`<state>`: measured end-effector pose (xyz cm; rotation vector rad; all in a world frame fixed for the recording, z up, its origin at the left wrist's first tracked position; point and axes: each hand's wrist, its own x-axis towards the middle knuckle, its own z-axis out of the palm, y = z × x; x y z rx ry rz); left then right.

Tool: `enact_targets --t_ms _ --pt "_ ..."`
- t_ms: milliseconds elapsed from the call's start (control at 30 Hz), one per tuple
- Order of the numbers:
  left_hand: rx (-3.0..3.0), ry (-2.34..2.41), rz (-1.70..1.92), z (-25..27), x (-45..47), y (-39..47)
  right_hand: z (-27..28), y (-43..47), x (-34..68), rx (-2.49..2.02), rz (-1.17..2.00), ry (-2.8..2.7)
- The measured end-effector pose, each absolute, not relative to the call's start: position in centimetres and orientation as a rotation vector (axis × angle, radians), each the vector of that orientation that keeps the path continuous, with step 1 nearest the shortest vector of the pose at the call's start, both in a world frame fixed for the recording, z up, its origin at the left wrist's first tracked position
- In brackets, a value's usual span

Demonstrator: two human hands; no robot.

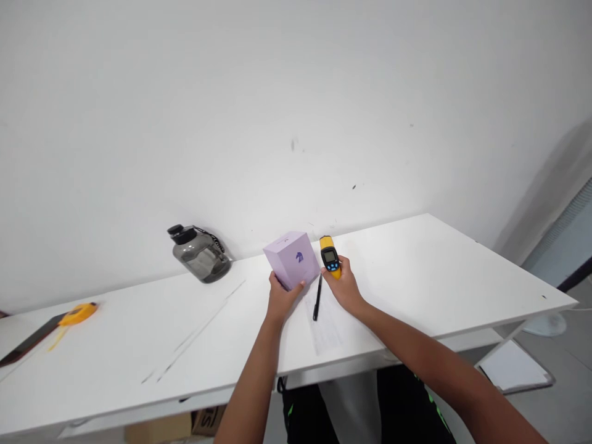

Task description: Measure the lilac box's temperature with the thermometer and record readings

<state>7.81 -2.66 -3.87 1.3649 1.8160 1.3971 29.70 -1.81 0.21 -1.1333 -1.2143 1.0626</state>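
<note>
My left hand (282, 298) grips the lower front corner of a light purple box (292, 259) with a dark blue emblem on its face. The box is tilted, and I cannot tell whether it rests on the desk. In my right hand (345, 285) is a yellow and black infrared thermometer (330, 256), its small grey screen and blue buttons facing me. A black pen (317, 299) lies between my hands, partly over a sheet of thin paper (326, 330).
On the white desk (416, 271), a grey translucent water bottle (203, 256) stands by the wall. Farther left are an orange tape measure (78, 314) and a dark flat object (30, 340). Cardboard boxes (161, 428) sit below the desk. A fan-like object (567, 240) stands at right.
</note>
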Motion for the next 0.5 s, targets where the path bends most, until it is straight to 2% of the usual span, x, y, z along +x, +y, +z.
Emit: enact_targets --t_ms 500 --pt "1.368 1.813 1.386 -4.14 7.71 -2.54 0.17 -1.87 29.65 -1.138 1.059 -1.216"
